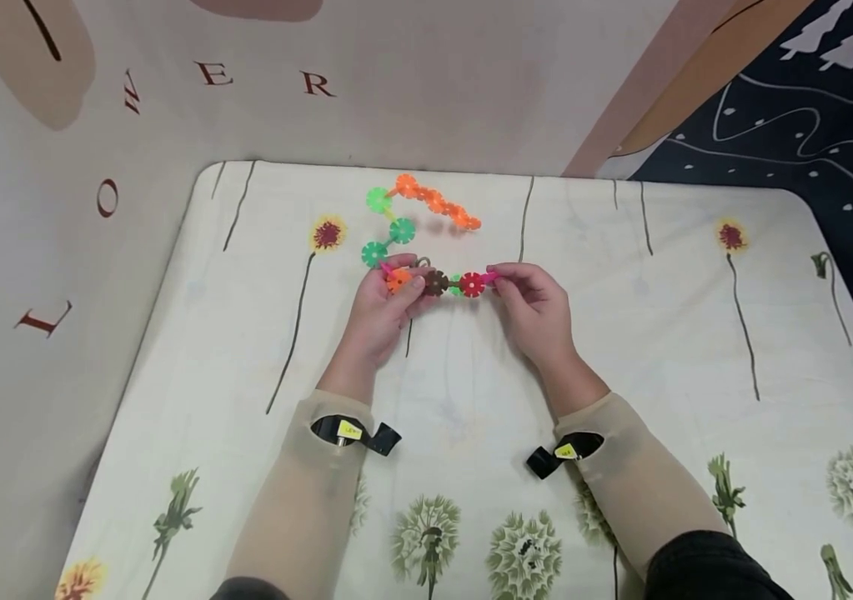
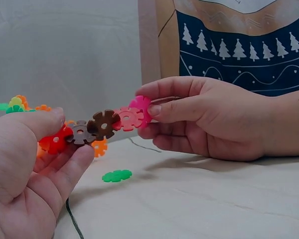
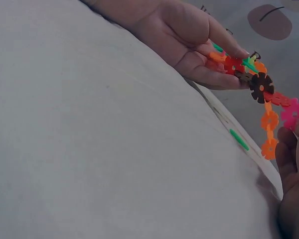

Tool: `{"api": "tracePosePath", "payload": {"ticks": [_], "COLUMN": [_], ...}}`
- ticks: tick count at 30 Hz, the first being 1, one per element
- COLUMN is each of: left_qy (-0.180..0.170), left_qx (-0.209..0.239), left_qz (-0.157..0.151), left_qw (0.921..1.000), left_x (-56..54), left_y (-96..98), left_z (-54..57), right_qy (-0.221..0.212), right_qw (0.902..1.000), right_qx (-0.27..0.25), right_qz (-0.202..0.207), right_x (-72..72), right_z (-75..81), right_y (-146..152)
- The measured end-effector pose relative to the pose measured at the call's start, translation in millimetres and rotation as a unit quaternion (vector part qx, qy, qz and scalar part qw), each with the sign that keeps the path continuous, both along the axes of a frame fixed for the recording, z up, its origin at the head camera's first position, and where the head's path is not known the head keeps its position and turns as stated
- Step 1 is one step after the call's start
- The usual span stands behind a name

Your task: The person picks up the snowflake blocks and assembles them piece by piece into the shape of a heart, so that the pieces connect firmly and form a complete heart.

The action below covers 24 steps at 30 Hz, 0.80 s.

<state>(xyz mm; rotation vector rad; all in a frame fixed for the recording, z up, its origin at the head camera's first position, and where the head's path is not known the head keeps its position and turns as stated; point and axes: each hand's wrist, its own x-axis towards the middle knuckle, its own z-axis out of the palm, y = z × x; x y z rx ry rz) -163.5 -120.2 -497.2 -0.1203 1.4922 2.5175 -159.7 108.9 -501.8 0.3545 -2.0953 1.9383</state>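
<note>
A chain of notched plastic snowflake discs hangs between both hands. My left hand [image 1: 379, 310] grips it near the red disc [image 2: 56, 141] and grey disc [image 2: 80, 132], thumb on one side and fingers on the other. From there a brown disc [image 2: 103, 124] and a pinkish-red disc [image 2: 128, 119] lead to a bright pink disc [image 3: 292, 115] at the right end. My right hand [image 1: 540, 312] pinches that pink disc between thumb and fingers. Beyond the left hand, the chain runs on through green discs [image 1: 401, 231] to an orange stretch [image 1: 435, 201].
A loose green disc [image 2: 117, 176] lies on the flower-printed cloth [image 1: 456, 417] beneath the chain. A pale wall [image 1: 426, 92] rises along the far side of the table, with a dark tree-patterned panel [image 1: 831, 125] at the right. Each forearm wears a black strap.
</note>
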Motion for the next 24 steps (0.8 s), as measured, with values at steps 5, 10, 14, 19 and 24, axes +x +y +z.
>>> {"api": "tracePosePath", "payload": {"ticks": [5, 10, 14, 19, 24], "left_qy": [-0.003, -0.018, -0.03, -0.026, -0.024], "left_qx": [-0.008, -0.003, 0.003, 0.005, 0.005], "left_qz": [0.0, 0.013, 0.027, 0.026, 0.026], "left_qw": [1.0, 0.9998, 0.9992, 0.9993, 0.9994], "left_x": [0.1, 0.0, -0.1, -0.3, -0.8], "left_y": [-0.3, 0.9, 1.6, 0.8, -0.5], "left_z": [0.5, 2.5, 3.3, 1.8, 1.0], "right_qy": [-0.004, 0.001, 0.005, 0.006, 0.016], "right_qw": [1.0, 0.9999, 0.9999, 0.9994, 0.9996], "right_qx": [0.008, 0.007, 0.007, 0.024, 0.019], "right_qz": [-0.001, -0.015, -0.015, -0.023, -0.013], "right_x": [0.8, 0.8, 1.0, 0.8, -0.4], "right_z": [0.9, 0.5, 0.0, -1.0, -2.7], "right_y": [-0.4, -1.0, -1.6, -1.5, -1.7]}}
